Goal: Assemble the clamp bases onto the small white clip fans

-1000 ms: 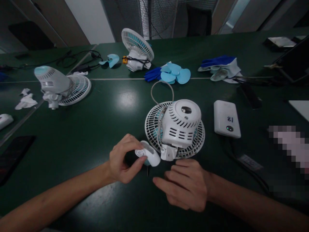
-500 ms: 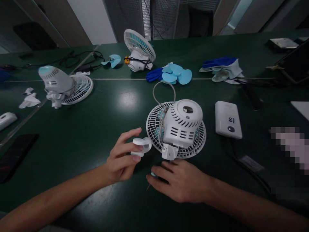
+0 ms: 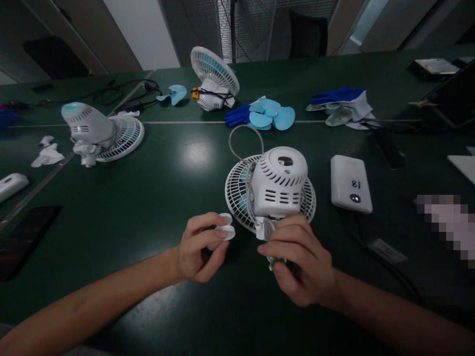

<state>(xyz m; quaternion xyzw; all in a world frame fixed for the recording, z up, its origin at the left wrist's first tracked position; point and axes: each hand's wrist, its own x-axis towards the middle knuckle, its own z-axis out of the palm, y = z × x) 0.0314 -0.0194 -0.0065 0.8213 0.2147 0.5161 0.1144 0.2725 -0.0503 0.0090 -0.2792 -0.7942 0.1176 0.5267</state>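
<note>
A small white plastic part (image 3: pixel 229 232) with rounded ends is pinched between the thumb and fingers of my left hand (image 3: pixel 204 244). My right hand (image 3: pixel 302 257) holds a small light-blue piece (image 3: pixel 273 260) with a shiny metallic end; the fingers cover most of it. Just beyond both hands, a white desk fan (image 3: pixel 280 183) lies face down on its round grille, its motor housing upward. The fan's white neck bracket (image 3: pixel 264 228) points toward me, right beside my right fingers. Whether those fingers touch the bracket I cannot tell. A grey cord (image 3: pixel 230 141) loops out behind the fan.
Another fan (image 3: pixel 92 128) lies at left, and a third (image 3: pixel 213 84) stands at the back. Light-blue fan blades (image 3: pixel 272 113) rest by blue gloves (image 3: pixel 237 114). A white power bank (image 3: pixel 351 183) sits at right, a dark phone (image 3: pixel 27 237) at left, on the green table (image 3: pixel 166 173).
My right hand has lifted from the table and moved right, bringing the light-blue piece up near the bracket. My left hand has shifted slightly right and turned the white part. The fan has tilted a little.
</note>
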